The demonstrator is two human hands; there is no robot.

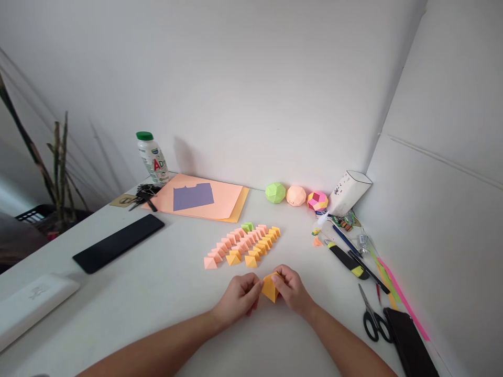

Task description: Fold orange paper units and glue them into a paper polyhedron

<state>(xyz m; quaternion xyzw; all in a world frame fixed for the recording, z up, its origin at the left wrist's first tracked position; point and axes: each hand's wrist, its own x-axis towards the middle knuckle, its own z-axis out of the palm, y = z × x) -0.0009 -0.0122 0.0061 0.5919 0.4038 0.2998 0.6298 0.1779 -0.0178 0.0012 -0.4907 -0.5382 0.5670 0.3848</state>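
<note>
Between my two hands, just above the white table, is an orange folded paper piece. My right hand pinches its upper right side with thumb and fingers. Closed at the left corner of the same piece, my left hand has its thumb and fingertips against the paper. Beyond the hands stand slanting rows of small folded paper units, with pink ones on the left and in the middle, orange ones on the right, and a few green ones at the far end.
Three paper balls, green, peach and pink-yellow, sit by the wall. Right side: a utility knife, scissors, a black phone. Left side: paper sheets, a bottle, a black slab, a white case.
</note>
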